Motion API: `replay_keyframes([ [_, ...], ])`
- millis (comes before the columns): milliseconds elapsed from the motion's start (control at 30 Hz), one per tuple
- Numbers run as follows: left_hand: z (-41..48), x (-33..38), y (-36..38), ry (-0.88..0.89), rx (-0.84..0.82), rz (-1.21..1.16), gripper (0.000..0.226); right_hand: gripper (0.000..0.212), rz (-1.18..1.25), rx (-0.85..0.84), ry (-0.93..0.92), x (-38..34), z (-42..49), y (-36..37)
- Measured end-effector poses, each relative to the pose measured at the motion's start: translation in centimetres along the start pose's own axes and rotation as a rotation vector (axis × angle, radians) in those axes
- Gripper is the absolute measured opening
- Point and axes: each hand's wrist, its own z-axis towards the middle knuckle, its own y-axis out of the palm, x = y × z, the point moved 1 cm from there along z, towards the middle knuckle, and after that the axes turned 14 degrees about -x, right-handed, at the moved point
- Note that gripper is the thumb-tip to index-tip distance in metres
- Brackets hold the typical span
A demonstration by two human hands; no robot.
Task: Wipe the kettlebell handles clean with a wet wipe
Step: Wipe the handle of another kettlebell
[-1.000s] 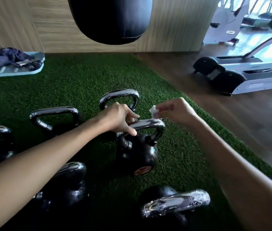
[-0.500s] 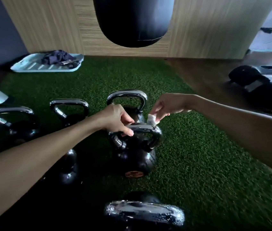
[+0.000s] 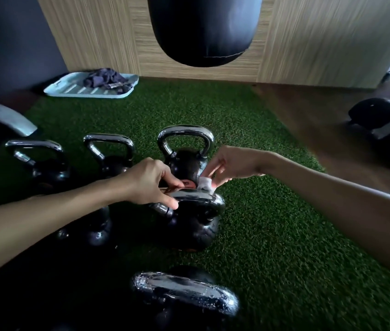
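Found black round cast-iron kettlebell (image 3: 194, 225) upright on green artificial turf (image 3: 272, 235), dead ahead, between both hands. Read its shiny chrome loop handle (image 3: 198, 196) as lying with the top bar left-to-right across the view, slightly tilted.

Gripped left end of that bar with left hand (image 3: 151, 185): fingers curled over the top, thumb on the near side. Pinched small folded white wet wipe (image 3: 204, 183) in fingertips of right hand (image 3: 232, 163), other fingers loosely fanned. Pressed wet wipe down on top of the bar, right of centre, near the left-hand fingertips but apart from them.

Judged right hand the worker, left hand the steadier. Reckoned next stroke had to follow the bar axis: rightward, then down over the right bend, not leftward, given the grip in the way. Would need a left-hand shift later to expose the covered end. Couldn't confirm any wrap of the wipe under the bar; only top contact visible.

Noted rear kettlebell (image 3: 185, 139) just behind, same chrome loop, upright. Noted near kettlebell (image 3: 184, 292) closest to the camera, handle glistening; probably wet, hence likely wiped already.
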Motion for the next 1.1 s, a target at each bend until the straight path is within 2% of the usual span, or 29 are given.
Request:
replay_keyframes([
  [167, -1.5, -1.3, 2.0, 0.076, 0.079, -0.020, 0.050, 0.027, 0.007, -0.068, -0.045, 0.0, 0.3, 1.4],
  [267, -1.6, -1.7, 2.0, 0.082, 0.110, -0.054, 0.049, 0.023, -0.045, -0.111, -0.023, 0.8, 0.1, 1.2],
  [333, -1.8, -1.2, 1.8, 0.088, 0.109, -0.061, 0.046, 0.024, -0.091, -0.118, 0.025, 1.0, 0.0, 1.2],
  [567, -3.0, -0.9, 2.5, 0.064, 0.062, -0.018, 0.044, 0.031, -0.168, -0.138, 0.004, -1.9, 0.7, 2.1],
  [700, -3.6, -0.9, 2.9, 0.078, 0.090, -0.025, 0.046, 0.016, -0.207, -0.210, 0.049, -0.4, 0.6, 3.0],
  [800, -3.6, -1.0, 2.9, 0.074, 0.093, -0.043, 0.047, 0.021, -0.140, -0.176, 0.069, 0.2, 0.4, 3.2],
  [933, -3.5, -1.2, 3.0, 0.052, 0.099, -0.009, 0.049, 0.019, -0.018, -0.102, -0.051, -2.7, 1.3, 3.0],
  [1100, -3.4, -1.8, 2.9, 0.053, 0.093, -0.034, 0.047, 0.017, -0.168, -0.182, 0.010, -1.4, 2.2, 3.0],
])
